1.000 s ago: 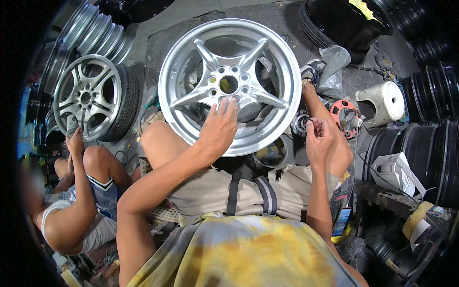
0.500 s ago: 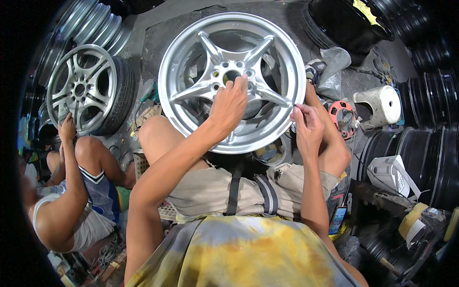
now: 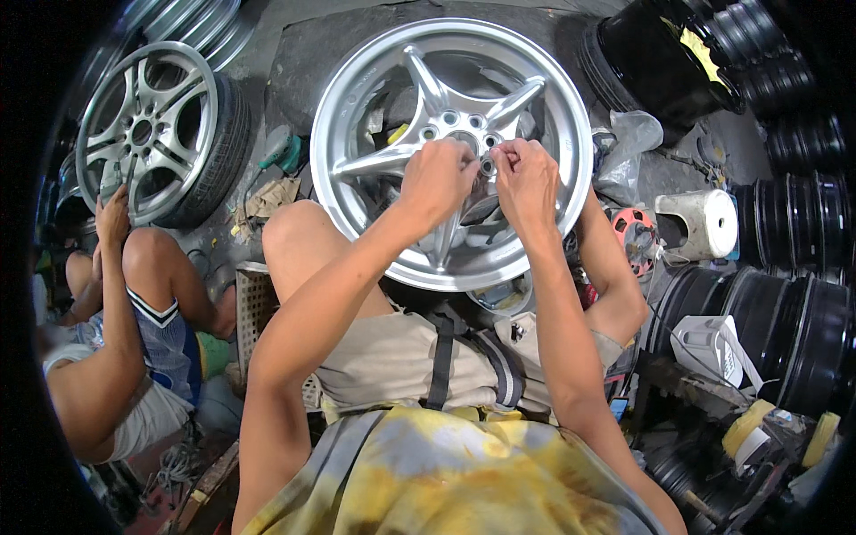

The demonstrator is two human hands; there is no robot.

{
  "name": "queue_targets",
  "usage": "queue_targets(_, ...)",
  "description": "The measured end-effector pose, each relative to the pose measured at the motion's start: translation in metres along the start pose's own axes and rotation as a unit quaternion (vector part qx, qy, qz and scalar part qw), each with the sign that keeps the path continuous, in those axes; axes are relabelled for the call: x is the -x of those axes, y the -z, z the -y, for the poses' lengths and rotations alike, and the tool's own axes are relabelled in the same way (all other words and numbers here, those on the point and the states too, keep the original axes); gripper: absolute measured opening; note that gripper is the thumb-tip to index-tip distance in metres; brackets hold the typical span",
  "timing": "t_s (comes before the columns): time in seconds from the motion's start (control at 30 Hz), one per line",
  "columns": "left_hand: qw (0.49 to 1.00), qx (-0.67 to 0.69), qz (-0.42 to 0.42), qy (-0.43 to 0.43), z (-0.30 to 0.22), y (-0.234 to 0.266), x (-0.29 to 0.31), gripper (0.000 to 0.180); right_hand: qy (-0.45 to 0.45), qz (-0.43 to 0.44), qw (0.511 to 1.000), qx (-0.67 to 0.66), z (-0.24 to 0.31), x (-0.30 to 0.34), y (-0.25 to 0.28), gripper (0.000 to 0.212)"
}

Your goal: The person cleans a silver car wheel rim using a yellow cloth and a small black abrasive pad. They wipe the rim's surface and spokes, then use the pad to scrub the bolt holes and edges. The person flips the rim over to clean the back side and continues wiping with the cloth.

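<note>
Wheel (image 3: 432, 87), silver and star-spoked, is seen face up just beyond the knees (image 3: 296, 239). Its hub (image 3: 479, 135) is partly hidden by both hands. The left hand (image 3: 439, 181) is placed left of the centre hole with its fingers curled inward; whether anything is grasped cannot be told. The right hand (image 3: 529, 185) is placed close beside it, thumb and forefinger bunched together over the hub's right side; anything small between them cannot be made out.

Under the near rim, a bowl (image 3: 508, 300) is partly covered. To the right, a plastic bag (image 3: 631, 150), a red reel (image 3: 635, 237) and a white stool (image 3: 713, 226) are seen, with black rims (image 3: 789, 216) stacked farther out. To the left, a green tool (image 3: 283, 153) is found near a second wheel (image 3: 157, 148), which is propped beside a tyre (image 3: 228, 143). Before that wheel's face, a grey tool (image 3: 110, 182) is held in a co-worker's hand (image 3: 113, 217).
</note>
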State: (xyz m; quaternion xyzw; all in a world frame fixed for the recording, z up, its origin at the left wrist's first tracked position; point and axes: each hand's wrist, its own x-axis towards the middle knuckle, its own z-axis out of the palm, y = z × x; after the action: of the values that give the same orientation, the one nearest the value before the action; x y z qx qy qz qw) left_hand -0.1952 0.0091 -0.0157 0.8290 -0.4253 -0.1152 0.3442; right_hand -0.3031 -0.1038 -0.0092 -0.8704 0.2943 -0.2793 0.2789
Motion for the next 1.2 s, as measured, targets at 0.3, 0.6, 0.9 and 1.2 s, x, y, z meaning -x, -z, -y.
queue_targets(0.3, 0.985, 0.121, 0.014, 0.119, -0.003, -0.001, -0.028, 0.028, 0.003, -0.015, 0.997, 0.080, 0.006, 0.001, -0.008, 0.011)
queue_targets(0.6, 0.976, 0.170, 0.029, 0.137, -0.010, 0.008, -0.032, 0.025, -0.008, 0.035, 0.998, 0.053, 0.007, -0.006, -0.001, 0.012)
queue_targets(0.9, 0.998, 0.002, 0.067, 0.016, 0.007, 0.006, -0.021, 0.010, -0.083, 0.019, 0.994, 0.062, 0.014, -0.005, -0.009, 0.013)
queue_targets(1.2, 0.998, 0.001, 0.056, -0.008, 0.008, 0.005, -0.025, 0.010, -0.068, -0.014, 0.996, 0.061, 0.014, 0.000, -0.017, 0.014)
